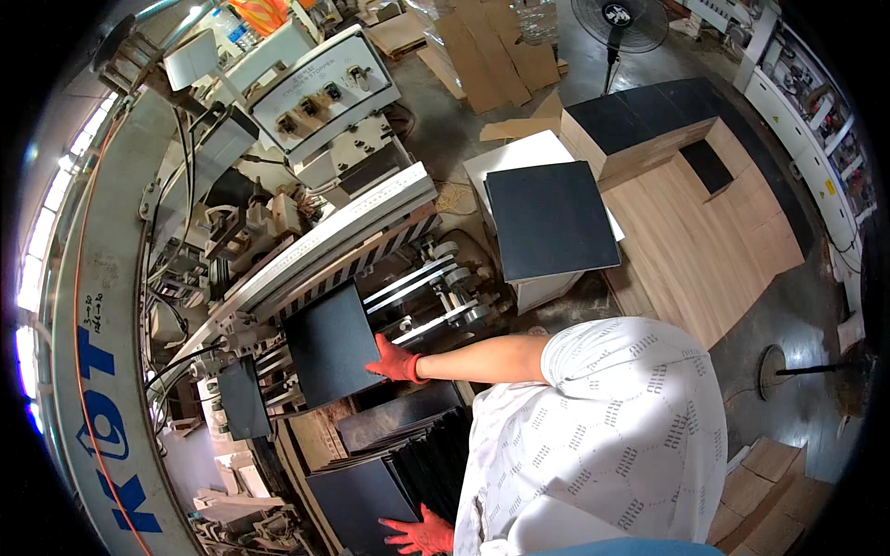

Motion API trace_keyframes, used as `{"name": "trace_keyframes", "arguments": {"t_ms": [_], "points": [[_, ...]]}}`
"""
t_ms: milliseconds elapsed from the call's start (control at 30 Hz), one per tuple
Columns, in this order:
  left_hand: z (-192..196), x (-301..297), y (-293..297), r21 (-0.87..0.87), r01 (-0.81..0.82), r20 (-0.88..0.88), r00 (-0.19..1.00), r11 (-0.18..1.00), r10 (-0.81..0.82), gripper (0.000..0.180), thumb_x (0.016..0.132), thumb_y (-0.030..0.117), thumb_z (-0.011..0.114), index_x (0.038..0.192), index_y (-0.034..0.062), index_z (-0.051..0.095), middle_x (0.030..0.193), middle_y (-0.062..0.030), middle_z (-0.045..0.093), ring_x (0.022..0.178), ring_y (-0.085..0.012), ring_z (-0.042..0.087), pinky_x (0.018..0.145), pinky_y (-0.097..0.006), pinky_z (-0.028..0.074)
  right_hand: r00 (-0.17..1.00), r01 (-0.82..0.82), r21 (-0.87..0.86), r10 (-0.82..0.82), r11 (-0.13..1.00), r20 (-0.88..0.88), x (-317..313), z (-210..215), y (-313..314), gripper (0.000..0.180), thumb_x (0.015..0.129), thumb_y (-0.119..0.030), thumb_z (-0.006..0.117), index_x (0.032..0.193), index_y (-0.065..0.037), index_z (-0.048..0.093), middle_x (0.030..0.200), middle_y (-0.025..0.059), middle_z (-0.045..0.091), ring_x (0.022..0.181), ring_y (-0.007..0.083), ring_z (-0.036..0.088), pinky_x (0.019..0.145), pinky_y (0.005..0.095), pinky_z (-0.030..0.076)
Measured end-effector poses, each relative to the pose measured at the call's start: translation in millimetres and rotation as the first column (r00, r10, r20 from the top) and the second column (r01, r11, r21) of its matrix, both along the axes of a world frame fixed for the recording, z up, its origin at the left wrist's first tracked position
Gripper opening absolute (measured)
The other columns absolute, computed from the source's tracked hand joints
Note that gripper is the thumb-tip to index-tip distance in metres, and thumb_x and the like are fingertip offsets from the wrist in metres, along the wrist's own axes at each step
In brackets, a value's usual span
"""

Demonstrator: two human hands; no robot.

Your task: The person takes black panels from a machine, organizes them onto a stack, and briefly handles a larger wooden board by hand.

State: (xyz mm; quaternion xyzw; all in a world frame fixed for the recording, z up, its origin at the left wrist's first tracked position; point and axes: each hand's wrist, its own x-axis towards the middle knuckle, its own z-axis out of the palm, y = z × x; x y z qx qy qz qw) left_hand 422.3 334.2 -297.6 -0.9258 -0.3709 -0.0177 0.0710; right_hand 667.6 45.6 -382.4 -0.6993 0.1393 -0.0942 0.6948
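My right hand (397, 360), in a red glove, grips the right edge of a dark, flat panel (332, 345) that lies across the machine's rails. Lower down, my left hand (422, 534), gloved in red as well, has its fingers spread over the edge of a dark panel (362, 500). That panel lies beside a leaning row of similar dark panels (431, 468). A smaller dark piece (243, 398) sits left of the panel under my right hand.
A machine with a control box (320, 93) and a long rail (315, 246) fills the left. Behind my right arm, dark panels (552, 221) lie on a white stack beside a wood-grain structure (695, 246). Two fans (616, 18) and cardboard (482, 56) stand around.
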Motion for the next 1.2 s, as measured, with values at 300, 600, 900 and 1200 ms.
{"name": "trace_keyframes", "arguments": {"t_ms": [300,600,900,1200], "points": [[22.8,-28.6,-68.7,0.16,0.085,-0.146,0.987,0.983,-0.061,0.086,0.083,0.017,0.069,0.15,0.0428,0.02,0.157,-0.0021,0.025,0.135,-0.034,0.036,0.088,-0.06,0.043,0.995,-0.088,0.055,0.09,0.995,-0.042,-10.3,8.7,-9.1,0.056,0.082,-0.028,0.07,0.119,-0.001,0.039,0.112,0.0221,0.056,0.105,0.0357,0.056,0.091,0.0412,0.044],[20.9,-78.7,-88.6,-0.126,0.132,0.583,0.812,0.983,-0.034,0.055,0.083,0.016,0.07,0.132,0.0021,0.049,0.143,-0.0259,0.036,0.128,-0.0339,0.042,0.1,-0.045,0.039,0.993,-0.08,0.127,0.068,0.989,0.093,-33.0,12.7,14.3,0.06,0.085,-0.027,0.067,0.126,0.0,0.034,0.118,0.0189,0.058,0.106,0.0317,0.058,0.095,0.0402,0.044],[-31.5,-117.4,1.0,-0.809,0.478,0.555,0.432,0.341,0.711,0.042,0.094,0.018,0.06,0.128,-0.004,0.053,0.117,-0.0122,0.064,0.099,-0.021,0.063,0.089,-0.033,0.049,0.99,-0.121,0.487,0.139,0.865,0.0,-57.1,23.1,16.8,0.045,0.085,-0.006,0.067,0.12,-0.01,0.04,0.112,0.0084,0.056,0.092,0.0213,0.058,0.057,0.036,0.054],[-1.5,-96.0,-61.9,-0.763,0.624,0.466,0.349,0.169,0.813,0.043,0.094,0.022,0.062,0.129,-0.0014,0.053,0.118,-0.0093,0.061,0.098,-0.0193,0.061,0.086,-0.031,0.05,0.958,-0.226,0.537,0.285,0.813,-0.029,-201.0,100.3,-115.6,0.039,0.091,-0.01,0.06,0.129,-0.007,0.048,0.117,0.0031,0.057,0.098,0.0146,0.058,0.077,0.0304,0.05]]}}
